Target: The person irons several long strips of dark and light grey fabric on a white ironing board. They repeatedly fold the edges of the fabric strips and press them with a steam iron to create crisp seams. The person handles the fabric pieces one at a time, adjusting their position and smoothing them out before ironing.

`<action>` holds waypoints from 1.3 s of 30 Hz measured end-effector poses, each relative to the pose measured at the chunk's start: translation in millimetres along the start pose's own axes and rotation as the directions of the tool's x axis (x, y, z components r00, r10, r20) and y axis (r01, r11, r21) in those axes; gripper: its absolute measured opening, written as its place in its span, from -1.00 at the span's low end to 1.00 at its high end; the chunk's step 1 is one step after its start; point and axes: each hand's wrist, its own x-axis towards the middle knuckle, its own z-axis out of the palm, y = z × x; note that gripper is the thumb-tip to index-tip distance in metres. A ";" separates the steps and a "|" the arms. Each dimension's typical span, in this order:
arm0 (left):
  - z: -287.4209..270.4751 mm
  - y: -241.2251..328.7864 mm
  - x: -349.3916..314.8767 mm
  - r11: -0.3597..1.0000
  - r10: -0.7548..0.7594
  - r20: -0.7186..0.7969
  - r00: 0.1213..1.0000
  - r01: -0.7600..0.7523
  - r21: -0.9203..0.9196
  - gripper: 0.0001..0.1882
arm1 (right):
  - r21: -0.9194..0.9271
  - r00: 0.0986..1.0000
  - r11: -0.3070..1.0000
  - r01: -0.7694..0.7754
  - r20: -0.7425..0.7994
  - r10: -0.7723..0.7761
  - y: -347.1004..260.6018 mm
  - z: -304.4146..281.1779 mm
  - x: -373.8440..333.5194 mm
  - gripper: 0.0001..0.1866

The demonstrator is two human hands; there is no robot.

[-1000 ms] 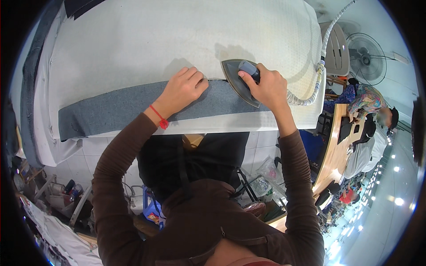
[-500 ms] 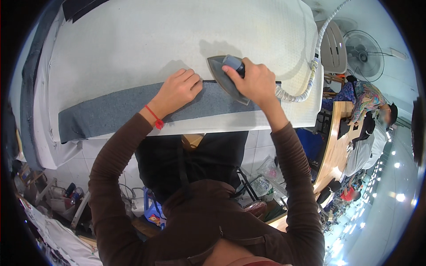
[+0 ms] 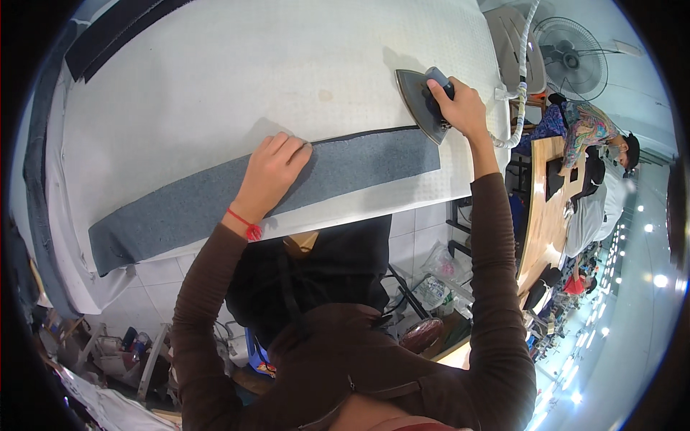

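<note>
A long, slightly curved grey fabric strip (image 3: 374, 156) lies across the white padded ironing table (image 3: 237, 65), with a narrow dark line along its far edge. My left hand (image 3: 274, 172) is closed at that far edge near the strip's middle, fingertips pinching the cloth; the exact grip is partly hidden under the fingers. In my right hand (image 3: 463, 108) is an iron (image 3: 417, 100), held by its dark handle. Its pointed soleplate rests over the strip's right end, part on the cloth and part on the table. A white wrapped hose (image 3: 519, 108) runs near the iron.
Dark fabric pieces (image 3: 118, 36) lie at the table's far left corner. Beyond the right edge are a standing fan (image 3: 570, 57), a beige chair back (image 3: 512, 47) and a wooden worktable (image 3: 543, 208) with a person (image 3: 589, 133) beside it. Plastic bags (image 3: 435, 276) sit below the table.
My right hand has moved the iron rightward to the strip's right end, uncovering more of the cloth. My left hand stays at the far edge. The whole view has shifted and tilted somewhat.
</note>
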 end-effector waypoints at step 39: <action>-31.2 -17.7 -30.2 0.922 -0.356 -0.034 0.934 0.345 -0.175 -0.84 | 0.061 0.891 0.898 0.436 0.113 -0.440 -152.8 24.1 -75.9 -0.24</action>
